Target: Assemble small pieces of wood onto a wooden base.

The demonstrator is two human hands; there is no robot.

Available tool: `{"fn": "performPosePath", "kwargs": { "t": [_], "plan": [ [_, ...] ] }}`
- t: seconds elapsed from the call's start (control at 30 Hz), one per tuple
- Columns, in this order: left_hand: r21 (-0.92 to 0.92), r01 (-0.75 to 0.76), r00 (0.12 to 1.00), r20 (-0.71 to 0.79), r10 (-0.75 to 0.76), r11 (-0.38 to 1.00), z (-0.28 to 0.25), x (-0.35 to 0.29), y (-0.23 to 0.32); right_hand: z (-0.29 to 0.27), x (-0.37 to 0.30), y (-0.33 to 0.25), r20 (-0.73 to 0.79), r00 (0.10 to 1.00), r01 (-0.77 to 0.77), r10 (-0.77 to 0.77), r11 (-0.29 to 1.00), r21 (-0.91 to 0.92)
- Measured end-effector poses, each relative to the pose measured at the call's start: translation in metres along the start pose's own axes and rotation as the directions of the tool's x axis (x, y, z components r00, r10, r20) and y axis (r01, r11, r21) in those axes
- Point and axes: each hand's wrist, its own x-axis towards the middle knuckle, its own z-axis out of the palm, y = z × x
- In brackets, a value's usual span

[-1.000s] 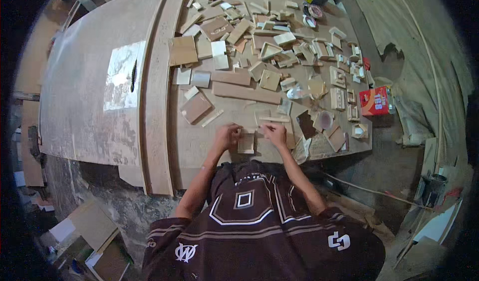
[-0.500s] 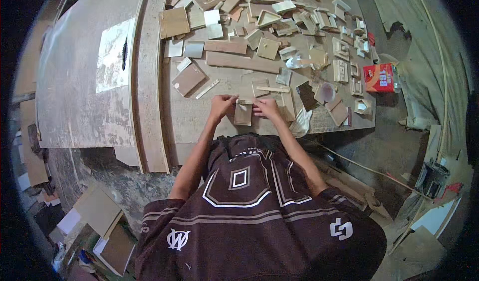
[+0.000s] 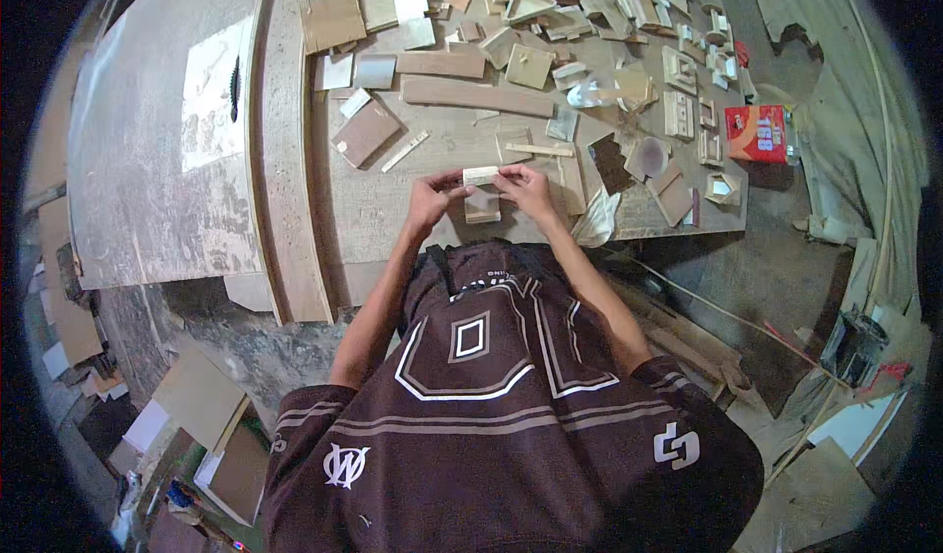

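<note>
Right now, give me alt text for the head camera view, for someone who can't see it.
Seen from above, a person's left hand and right hand hold a small wooden strip over a square wood piece at the near edge of a workbench littered with wooden offcuts and little frames. A red box sits at the right.

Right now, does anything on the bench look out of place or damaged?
Nothing looks damaged. Both hands, left hand and right hand, hold a small wooden strip over the workbench. Wood offcuts lie scattered, and a red carton sits by the far-right edge.
</note>
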Motion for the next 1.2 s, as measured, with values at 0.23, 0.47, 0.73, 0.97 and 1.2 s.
{"fn": "performPosePath", "kwargs": {
  "t": [0.23,0.47,0.73,0.97,1.2],
  "plan": [
    [0.0,-0.108,0.992,-0.062,0.108,0.994,0.013,-0.03,0.068,0.004,-0.018,-0.052,0.069,0.973,0.223,-0.219,0.974,-0.041],
    [0.031,-0.31,0.94,-0.14,0.311,0.95,0.027,-0.082,0.175,0.036,-0.088,-0.195,0.061,0.935,0.345,-0.35,0.935,0.078],
    [-0.054,-0.386,0.917,-0.128,0.377,0.921,0.033,-0.102,0.217,0.043,-0.112,-0.242,0.051,0.9,0.428,-0.433,0.9,0.083],
    [-0.111,-0.361,0.927,-0.146,0.344,0.926,0.037,-0.11,0.226,0.046,-0.118,-0.245,0.017,0.883,0.467,-0.469,0.882,0.058],
    [-0.113,-0.345,0.933,-0.153,0.327,0.932,0.039,-0.113,0.228,0.047,-0.121,-0.247,0.009,0.865,0.502,-0.502,0.865,0.029]
  ]
}}
